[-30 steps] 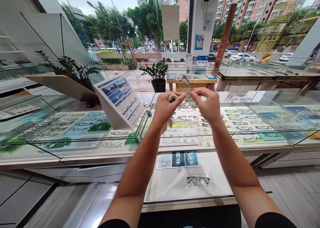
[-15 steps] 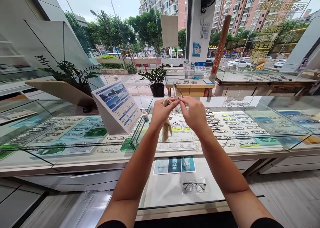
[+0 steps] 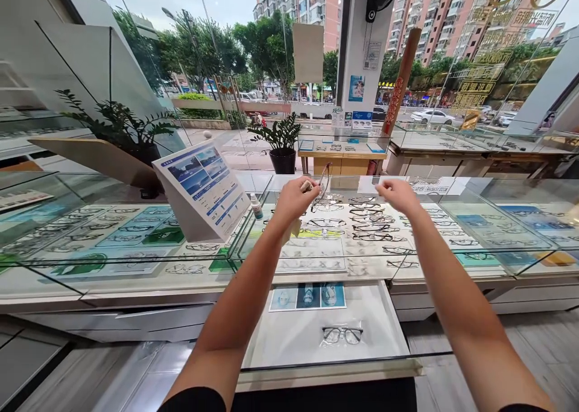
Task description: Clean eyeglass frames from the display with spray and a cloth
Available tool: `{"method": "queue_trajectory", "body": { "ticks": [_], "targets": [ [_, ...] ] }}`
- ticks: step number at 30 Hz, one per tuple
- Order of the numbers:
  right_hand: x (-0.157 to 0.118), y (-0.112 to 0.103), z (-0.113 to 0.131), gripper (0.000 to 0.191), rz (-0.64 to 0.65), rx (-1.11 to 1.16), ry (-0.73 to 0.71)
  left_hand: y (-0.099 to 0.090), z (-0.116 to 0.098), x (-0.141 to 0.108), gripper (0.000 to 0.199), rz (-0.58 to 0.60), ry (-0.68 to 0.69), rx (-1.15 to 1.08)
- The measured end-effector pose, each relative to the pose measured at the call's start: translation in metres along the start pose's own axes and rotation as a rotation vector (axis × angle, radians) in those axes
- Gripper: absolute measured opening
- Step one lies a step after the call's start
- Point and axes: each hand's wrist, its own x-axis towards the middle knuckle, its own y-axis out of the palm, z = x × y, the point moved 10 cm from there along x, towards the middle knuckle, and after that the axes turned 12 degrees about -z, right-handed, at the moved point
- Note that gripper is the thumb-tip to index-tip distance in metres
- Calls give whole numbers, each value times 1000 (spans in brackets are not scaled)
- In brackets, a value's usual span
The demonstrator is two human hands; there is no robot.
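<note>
Above the glass counter, my left hand (image 3: pixel 293 199) is closed round a pair of eyeglasses (image 3: pixel 325 181) and a beige cleaning cloth (image 3: pixel 292 231). The glasses are turned on edge, so only part of the frame shows beyond my fingers. The cloth hangs below the palm, with a bunched end at the thumb. Off to the right, apart from the glasses, is my right hand (image 3: pixel 398 195); its fingers are curled together, and anything in them is too small to make out.
Rows of spectacle frames (image 3: pixel 371 219) lie inside the glass counter (image 3: pixel 312 266). A spray bottle (image 3: pixel 256 207) and a tent-shaped printed card (image 3: pixel 203 195) stand left of my hands. Below, a pulled-out drawer (image 3: pixel 289 342) holds glasses in clear wrapping (image 3: pixel 342 335). A potted plant (image 3: pixel 283 152) stands ahead.
My right hand has come away from the glasses and moved right. My left hand keeps the glasses and cloth, and the glasses now show beside its fingers. The view has shifted slightly.
</note>
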Motion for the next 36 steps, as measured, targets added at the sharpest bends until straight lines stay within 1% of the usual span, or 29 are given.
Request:
{"method": "queue_trajectory", "body": {
  "ticks": [2, 4, 5, 6, 8, 9, 12, 14, 18, 21, 26, 31, 36],
  "targets": [
    [-11, 4, -73, 34, 49, -184, 169, 15, 7, 8, 21, 120, 50, 203],
    [-33, 9, -131, 26, 96, -317, 284, 36, 16, 14, 24, 270, 141, 454],
    [-44, 11, -152, 28, 110, -362, 313, 47, 23, 15, 27, 346, 187, 583],
    [-55, 14, -168, 36, 110, -397, 329, 57, 30, 17, 27, 400, 208, 657],
    [-70, 20, -190, 51, 110, -439, 334, 77, 44, 19, 27, 488, 226, 739],
    [-75, 23, -197, 55, 106, -453, 334, 85, 51, 19, 26, 521, 224, 760],
    [-79, 32, -212, 60, 103, -478, 341, 109, 70, 16, 27, 599, 224, 835],
    [-78, 36, -219, 63, 97, -492, 358, 121, 78, 13, 26, 635, 227, 867],
    [-77, 39, -233, 71, 92, -512, 397, 141, 86, 9, 28, 693, 249, 907],
    [-78, 41, -239, 76, 105, -513, 404, 150, 89, 10, 29, 721, 260, 932],
    [-79, 43, -242, 78, 115, -515, 399, 159, 94, 10, 29, 749, 273, 953],
    [-79, 43, -242, 78, 111, -517, 397, 159, 100, 10, 25, 765, 281, 949],
    [-80, 44, -244, 77, 102, -518, 400, 159, 102, 23, 24, 770, 264, 915]
  ]
}}
